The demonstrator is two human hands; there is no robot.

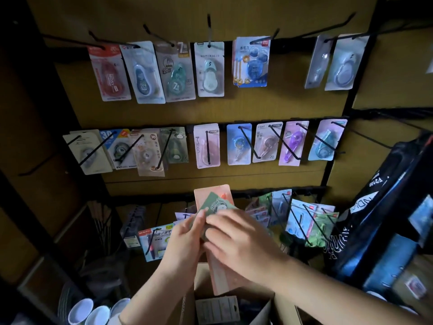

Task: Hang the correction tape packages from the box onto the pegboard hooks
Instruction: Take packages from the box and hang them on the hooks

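While both board rows (pixel 210 109) look pretty stocked, left hand (pixel 185 240) and right hand (pixel 236 240) grip a stack (pixel 215 202) over the box (pixel 234 308), so more hanging's left.

far brown matt board wall (pixel 257 106) | thin black metal peg hooks (pixel 248 141), dull sheen | glossy clear-plastic blister packs on printed card (pixel 209 69) | green matt card pack (pixel 216 206) against pink card stack (pixel 221 270) | near brown corrugated cardboard box (pixel 264 310), matt | right black glossy plastic bag (pixel 379 207)
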